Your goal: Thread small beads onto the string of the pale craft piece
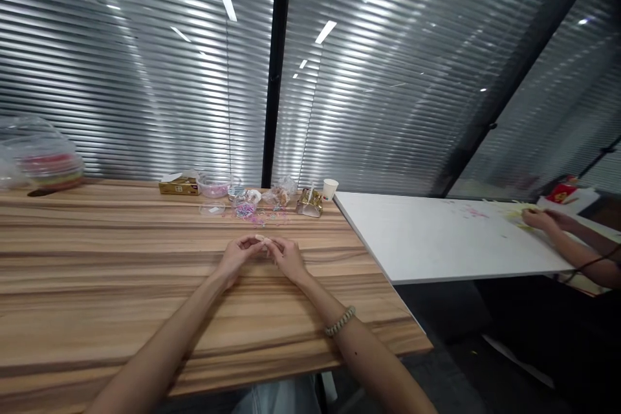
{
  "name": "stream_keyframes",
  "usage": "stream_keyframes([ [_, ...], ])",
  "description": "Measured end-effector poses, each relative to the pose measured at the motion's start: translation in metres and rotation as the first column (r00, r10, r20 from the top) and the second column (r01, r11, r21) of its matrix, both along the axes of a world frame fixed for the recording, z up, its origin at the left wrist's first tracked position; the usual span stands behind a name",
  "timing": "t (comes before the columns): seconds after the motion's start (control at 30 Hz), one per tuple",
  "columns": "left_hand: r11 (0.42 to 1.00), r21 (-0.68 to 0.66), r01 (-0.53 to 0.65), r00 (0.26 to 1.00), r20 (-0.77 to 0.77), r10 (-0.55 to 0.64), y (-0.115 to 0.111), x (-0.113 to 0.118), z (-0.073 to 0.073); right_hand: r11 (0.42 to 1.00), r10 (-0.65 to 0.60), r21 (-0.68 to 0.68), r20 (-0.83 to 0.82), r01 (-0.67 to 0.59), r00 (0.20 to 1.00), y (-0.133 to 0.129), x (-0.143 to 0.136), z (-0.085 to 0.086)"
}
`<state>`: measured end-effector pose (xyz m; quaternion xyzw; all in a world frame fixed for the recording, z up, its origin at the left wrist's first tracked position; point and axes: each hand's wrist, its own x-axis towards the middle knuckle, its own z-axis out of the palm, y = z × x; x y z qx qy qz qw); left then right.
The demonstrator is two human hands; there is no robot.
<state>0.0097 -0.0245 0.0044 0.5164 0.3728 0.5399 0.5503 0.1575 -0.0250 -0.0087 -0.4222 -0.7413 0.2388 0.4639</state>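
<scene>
My left hand (237, 255) and my right hand (290, 259) meet over the wooden table, fingertips pinched together. Between them is a small pale piece (260, 237), too small and partly hidden to tell its kind. Beyond my fingers lies a scatter of small pink, purple and blue bits (264, 215). More such bits fill a clear tub (244, 208) just behind. A round clear lid (212, 209) lies flat to the left of that tub.
Along the back edge stand a gold box (178, 185), a clear bowl with pink contents (214, 189), crumpled plastic (280, 193), a gold tissue pack (309, 202) and a paper cup (330, 189). At the right, a co-worker's hands (538, 218) work over a white table (427, 239).
</scene>
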Motion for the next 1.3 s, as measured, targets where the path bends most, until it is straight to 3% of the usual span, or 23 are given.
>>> stream_keyframes([
  [0.23, 0.984, 0.003, -0.18, 0.983, -0.033, 0.18, 0.004, -0.003, -0.002, 0.964, 0.201, -0.141, -0.162, -0.225, 0.966, 0.004, -0.002, -0.004],
  [0.47, 0.976, 0.136, -0.172, 0.968, -0.163, 0.193, 0.004, -0.004, -0.006, 0.937, 0.271, -0.164, -0.214, -0.308, 0.938, 0.003, -0.001, 0.0],
  [0.57, 0.975, 0.119, -0.19, 0.964, -0.165, 0.208, 0.005, -0.004, -0.008, 0.901, 0.303, -0.229, -0.278, -0.369, 0.912, 0.004, -0.003, -0.005],
  [0.8, 0.99, 0.068, -0.127, 0.987, -0.086, 0.132, 0.005, -0.002, -0.007, 0.832, 0.241, -0.358, -0.454, -0.423, 0.858, 0.007, -0.007, -0.009],
  [1.03, 0.993, 0.059, -0.1, 0.991, -0.085, 0.105, 0.006, -0.002, -0.007, 0.711, 0.223, -0.453, -0.581, -0.538, 0.783, 0.003, -0.002, 0.0],
  [1.3, 0.99, 0.056, -0.131, 0.987, -0.083, 0.135, 0.01, -0.004, -0.01, 0.695, 0.21, -0.466, -0.596, -0.547, 0.775, 0.006, -0.001, -0.002],
])
